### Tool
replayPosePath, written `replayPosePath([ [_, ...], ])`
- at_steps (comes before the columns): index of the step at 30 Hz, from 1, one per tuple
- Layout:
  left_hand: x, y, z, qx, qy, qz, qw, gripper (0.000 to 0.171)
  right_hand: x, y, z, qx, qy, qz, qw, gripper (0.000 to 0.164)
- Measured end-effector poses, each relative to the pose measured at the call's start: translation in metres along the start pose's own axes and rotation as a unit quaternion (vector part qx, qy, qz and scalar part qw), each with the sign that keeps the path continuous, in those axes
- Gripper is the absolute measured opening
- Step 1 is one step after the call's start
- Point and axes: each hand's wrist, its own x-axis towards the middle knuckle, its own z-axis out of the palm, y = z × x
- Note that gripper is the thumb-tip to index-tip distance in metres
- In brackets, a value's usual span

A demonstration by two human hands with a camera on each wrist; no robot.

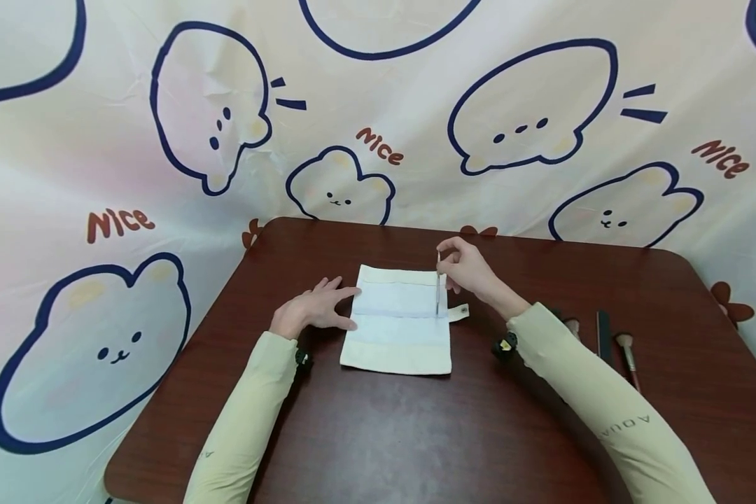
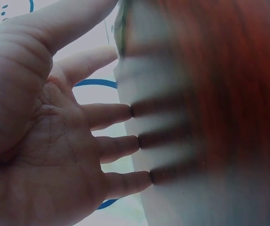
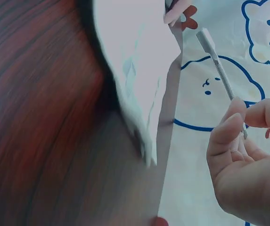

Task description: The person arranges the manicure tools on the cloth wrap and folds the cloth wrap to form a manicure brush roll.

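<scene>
Right wrist — fingers (image 3: pixel 226 132) pinch ribbed tool (image 3: pixel 223 75) | head — texture unclear; left fingers (image 1: pixel 346 292) splayed, empty

Head cam: bright, glare on bench (image 1: pixel 378 434) @ 6 o'clock. L wrist: bench blurry @ 3. R wrist: pouch (image 3: pixel 130 37) washed out, approx. 12.

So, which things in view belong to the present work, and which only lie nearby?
Seemingly in use:
slim silver metal tool, pinched in right hand
open white rectangular case, left hand at its edge

Apparently idle:
flat black strip
pale-bristled brush with reddish handle
partly hidden brush-like head
</scene>
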Motion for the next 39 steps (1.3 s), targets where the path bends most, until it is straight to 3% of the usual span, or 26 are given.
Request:
replayPosePath([
  [8, -0.001, -0.001, -0.002, 0.004, 0.000, 0.000, 1.0000, 0.078, 0.021, -0.009, 0.036, 0.050, 0.029, 0.028, 0.998, 0.033],
  [16, -0.001, 0.002, -0.002, 0.004, 0.001, -0.004, 1.0000, 0.077, 0.032, -0.019, 0.069, 0.057, 0.055, 0.031, 0.996, 0.040],
  [30, 0.000, 0.003, 0.000, 0.022, -0.007, -0.022, 0.9995, 0.073, 0.049, -0.012, 0.101, 0.069, 0.089, 0.066, 0.991, 0.035],
  [39, -0.003, 0.005, -0.001, 0.021, -0.009, -0.020, 0.9995, 0.073, 0.056, -0.017, 0.113, 0.035, 0.073, 0.086, 0.993, 0.029],
])
